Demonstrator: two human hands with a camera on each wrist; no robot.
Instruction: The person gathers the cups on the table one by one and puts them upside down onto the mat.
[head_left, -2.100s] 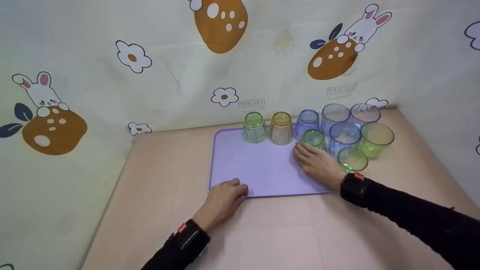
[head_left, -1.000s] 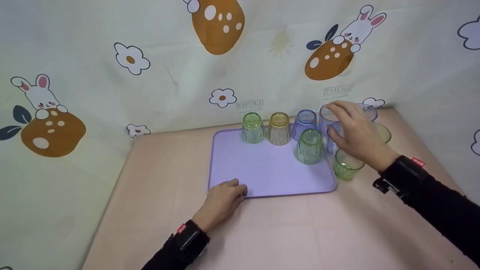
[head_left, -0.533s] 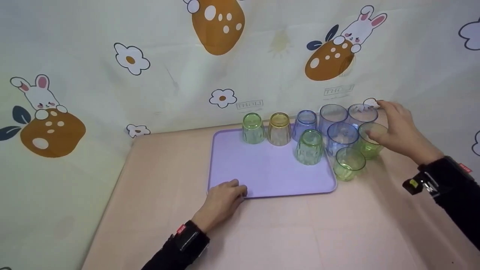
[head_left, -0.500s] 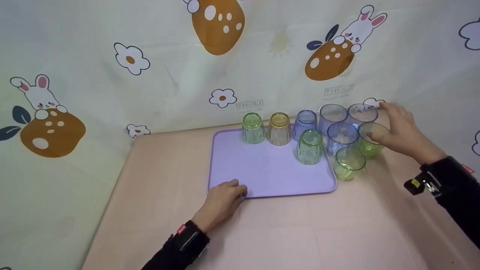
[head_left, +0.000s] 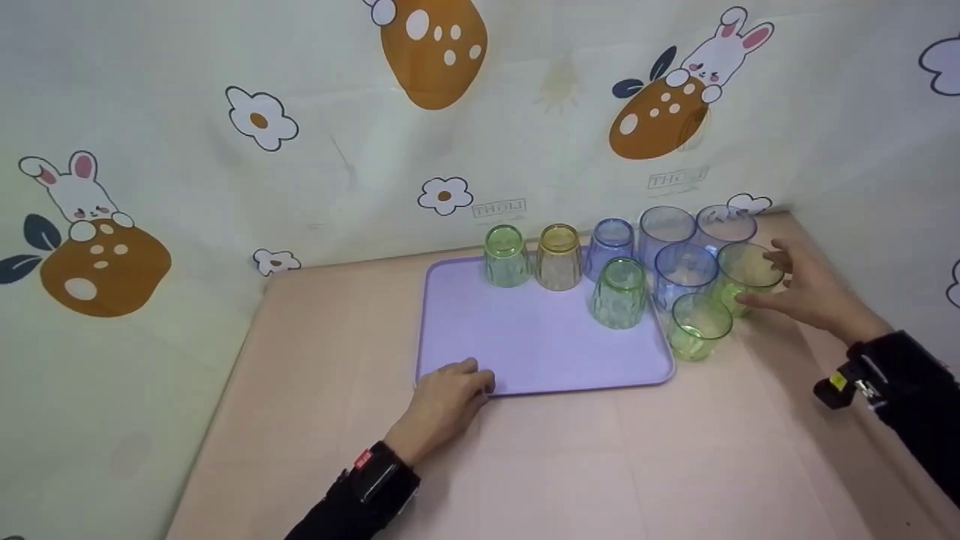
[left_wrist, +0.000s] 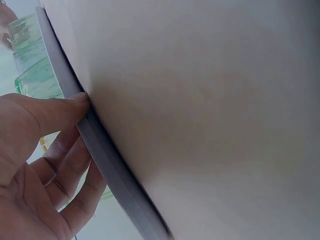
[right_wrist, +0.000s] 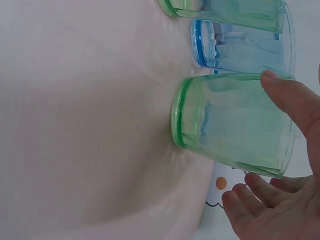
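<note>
My left hand (head_left: 450, 394) holds the near left edge of a lilac tray (head_left: 517, 345); in the left wrist view its thumb presses the rim (left_wrist: 117, 170) and its fingers curl over the tray side. My right hand (head_left: 814, 292) is spread around an upright green glass (head_left: 739, 296) off the tray's right side. In the right wrist view the thumb lies along that glass (right_wrist: 235, 125), while the other fingers stand apart from it. Upside down on the tray are a green glass (head_left: 507, 262), an amber glass (head_left: 559, 262), a blue glass (head_left: 612, 247) and another green glass (head_left: 619, 300).
Upright beside the tray stand a blue glass (head_left: 684, 281), a small green glass (head_left: 699, 334) and two pale blue glasses (head_left: 666, 232) at the back. A patterned cloth (head_left: 337, 180) hangs behind the pinkish table (head_left: 330, 345).
My right hand has let go of the front upside-down green glass and moved right, over the upright glasses, to the rightmost green one. The left hand has stayed on the tray.
</note>
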